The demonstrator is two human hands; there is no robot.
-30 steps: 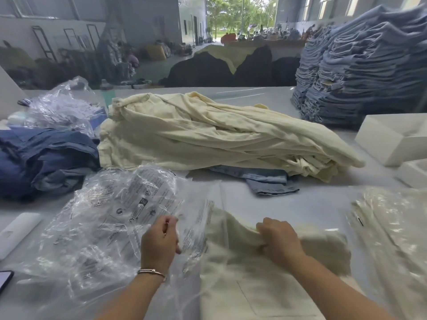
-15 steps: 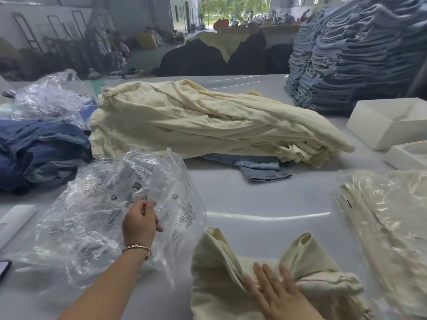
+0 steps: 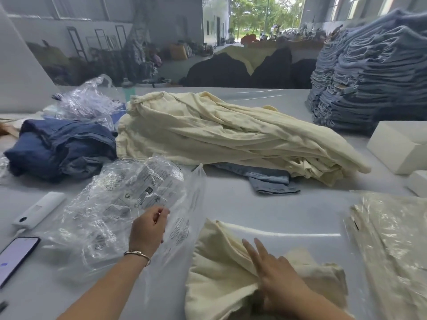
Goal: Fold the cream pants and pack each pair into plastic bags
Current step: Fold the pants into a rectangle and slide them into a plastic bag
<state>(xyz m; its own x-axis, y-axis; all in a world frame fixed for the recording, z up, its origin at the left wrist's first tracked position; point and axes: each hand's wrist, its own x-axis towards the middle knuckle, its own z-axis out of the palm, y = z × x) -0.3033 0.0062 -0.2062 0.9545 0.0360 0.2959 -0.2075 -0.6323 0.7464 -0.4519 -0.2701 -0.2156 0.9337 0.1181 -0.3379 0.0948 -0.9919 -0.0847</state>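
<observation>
in the lower middle of the frame my left hand (image 3: pixel 147 229) pinches the edge of a clear plastic bag (image 3: pixel 182 218), thumb and fingers curled onto the film; a thin bracelet (image 3: pixel 137 254) sits on that wrist. the bag is lifted off the pile of loose plastic bags (image 3: pixel 108 204) that lies crumpled at lower left, printed with small black text.

at lower right my right hand (image 3: pixel 277 276) lies flat on the folded cream pants (image 3: pixel 219 273) – fingers straight and spread, pressing down on the cloth, gripping nothing. the pair sits at the bottom centre of the frame on the grey table (image 3: pixel 265 209), just right of the held bag and touching its lower edge as far as i can tell.

across the middle of the frame runs a long heap of unfolded cream pants (image 3: pixel 231 135), with a bit of light blue denim (image 3: pixel 270 181) poking out from under its near side. at the right edge lies a bagged cream pair (image 3: pixel 392 239), shiny under its film. to the left of centre sits a bundle of dark blue garments (image 3: pixel 60 148) – behind it more crumpled plastic (image 3: pixel 87 102). a tall stack of blue jeans (image 3: pixel 374 72) fills the upper right, with white boxes (image 3: pixel 399 146) below it. at the left edge lie a white device (image 3: pixel 39 211) and a phone (image 3: pixel 16 255) with its screen lit.
</observation>
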